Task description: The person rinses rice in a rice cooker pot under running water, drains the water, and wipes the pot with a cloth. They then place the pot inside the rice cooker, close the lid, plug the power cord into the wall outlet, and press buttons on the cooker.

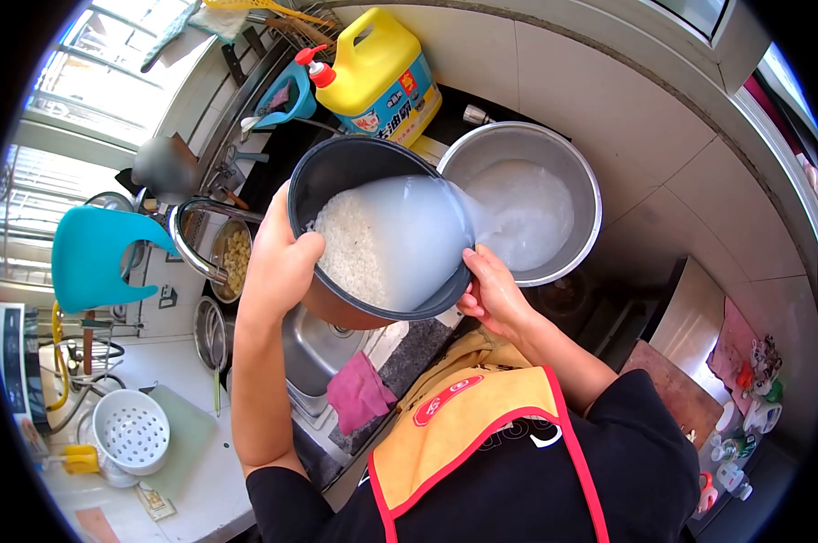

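Observation:
A dark round pot (355, 156) is tilted to the right, with white rice (350, 249) on its left side and cloudy water (418, 235) on its right. Water runs over its rim into a metal basin (585, 195), which holds more cloudy water. My left hand (282, 253) grips the pot's left rim, thumb over the edge. At the lower right rim, my right hand (495, 290) pinches the pot's edge.
Below the pot lie a steel sink (314, 348) and a pink cloth (359, 391). A curved faucet (181, 237) is at left. Behind stands a yellow jug (382, 68). A white colander (130, 432) sits lower left; a cutting board (676, 389) is at right.

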Motion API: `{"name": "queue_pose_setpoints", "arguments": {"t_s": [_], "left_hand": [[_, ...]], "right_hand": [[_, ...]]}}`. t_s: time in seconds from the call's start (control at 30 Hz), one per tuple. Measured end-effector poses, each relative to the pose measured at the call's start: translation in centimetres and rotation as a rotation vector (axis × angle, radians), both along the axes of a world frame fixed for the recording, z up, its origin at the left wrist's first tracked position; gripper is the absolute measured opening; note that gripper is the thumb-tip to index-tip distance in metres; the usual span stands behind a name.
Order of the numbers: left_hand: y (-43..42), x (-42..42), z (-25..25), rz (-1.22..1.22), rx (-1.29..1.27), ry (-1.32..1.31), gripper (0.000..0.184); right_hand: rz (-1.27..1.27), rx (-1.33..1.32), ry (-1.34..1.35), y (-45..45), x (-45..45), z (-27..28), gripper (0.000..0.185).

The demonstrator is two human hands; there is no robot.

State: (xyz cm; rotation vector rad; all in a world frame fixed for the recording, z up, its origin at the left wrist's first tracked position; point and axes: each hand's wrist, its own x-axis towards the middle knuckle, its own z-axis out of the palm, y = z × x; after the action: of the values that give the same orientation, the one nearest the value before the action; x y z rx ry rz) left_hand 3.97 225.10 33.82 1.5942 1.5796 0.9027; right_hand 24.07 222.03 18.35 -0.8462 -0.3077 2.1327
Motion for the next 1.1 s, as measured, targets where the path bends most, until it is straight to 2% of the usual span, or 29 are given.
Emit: {"name": "queue_pose_setpoints", "arguments": {"t_s": [1.1], "left_hand": [[1.1,1.0,1.4,-0.094,0.069,0.209,0.052]], "right_hand": [[-0.006,-0.017,0.132,-0.4,-0.5,0.0,0.012]]}}
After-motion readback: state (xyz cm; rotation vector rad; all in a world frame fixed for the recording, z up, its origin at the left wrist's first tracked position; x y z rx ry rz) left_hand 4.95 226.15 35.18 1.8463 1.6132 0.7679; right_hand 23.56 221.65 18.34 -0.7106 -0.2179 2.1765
